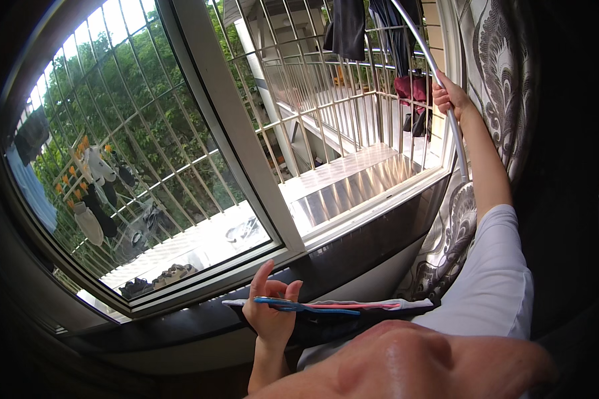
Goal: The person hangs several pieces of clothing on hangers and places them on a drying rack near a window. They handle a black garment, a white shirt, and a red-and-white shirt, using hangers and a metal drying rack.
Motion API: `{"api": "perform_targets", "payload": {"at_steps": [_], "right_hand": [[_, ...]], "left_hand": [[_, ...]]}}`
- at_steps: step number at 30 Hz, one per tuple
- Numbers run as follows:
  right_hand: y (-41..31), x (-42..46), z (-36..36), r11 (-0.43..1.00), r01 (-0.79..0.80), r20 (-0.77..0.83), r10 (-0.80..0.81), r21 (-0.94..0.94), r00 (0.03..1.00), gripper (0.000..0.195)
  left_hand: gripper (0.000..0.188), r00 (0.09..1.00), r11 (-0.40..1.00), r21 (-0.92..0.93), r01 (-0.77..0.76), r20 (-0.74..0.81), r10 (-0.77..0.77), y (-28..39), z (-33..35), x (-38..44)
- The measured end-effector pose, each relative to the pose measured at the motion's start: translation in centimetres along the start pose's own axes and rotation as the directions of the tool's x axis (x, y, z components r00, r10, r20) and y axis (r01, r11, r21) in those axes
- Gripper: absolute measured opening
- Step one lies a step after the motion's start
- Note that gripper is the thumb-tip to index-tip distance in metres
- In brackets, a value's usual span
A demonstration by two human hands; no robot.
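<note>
My left hand [271, 311] is in front of the window sill, holding a blue clothes hanger [329, 310]. Its index finger and thumb stick up, and the grip itself is partly hidden. Alongside runs a pink hanger [369, 305], lying against white fabric [415, 303]. Dark fabric [344, 329] hangs below the hangers. At the right side of the window, my right hand [449, 97] is closed around a long silver metal pole [417, 37]. The pole's upper end runs out of view, and its lower end reaches down beside the curtain.
A sliding window pane [145, 149] stands at left, the opening to its right. Outside are metal security bars [319, 107], dark hanging trousers [347, 30] and a maroon garment [412, 92]. Socks [89, 224] hang on a clip rack; shoes [174, 274] sit below. A patterned curtain [499, 90] borders the right.
</note>
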State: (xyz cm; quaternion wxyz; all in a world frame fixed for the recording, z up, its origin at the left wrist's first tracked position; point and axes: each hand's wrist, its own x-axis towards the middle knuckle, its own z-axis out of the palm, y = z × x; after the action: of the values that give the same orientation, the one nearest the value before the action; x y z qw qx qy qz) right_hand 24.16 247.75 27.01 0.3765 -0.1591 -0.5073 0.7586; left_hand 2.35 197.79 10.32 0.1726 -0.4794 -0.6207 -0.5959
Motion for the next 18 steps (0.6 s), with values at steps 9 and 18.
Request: {"api": "perform_targets", "payload": {"at_steps": [9, 18], "right_hand": [[4.3, -4.2, 0.8, 0.987, 0.06, -0.23, -0.094, -0.149, 0.969, 0.042], [10.4, -8.1, 0.2, 0.893, 0.253, -0.348, -0.387, -0.373, 0.854, 0.045]], "left_hand": [[0.054, 0.999, 0.999, 0.023, -0.036, 0.008, 0.036, -0.2, -0.6, 0.5], [0.036, 0.939, 0.993, 0.103, 0.053, 0.334, -0.085, -0.8, -1.3, 3.4]]}}
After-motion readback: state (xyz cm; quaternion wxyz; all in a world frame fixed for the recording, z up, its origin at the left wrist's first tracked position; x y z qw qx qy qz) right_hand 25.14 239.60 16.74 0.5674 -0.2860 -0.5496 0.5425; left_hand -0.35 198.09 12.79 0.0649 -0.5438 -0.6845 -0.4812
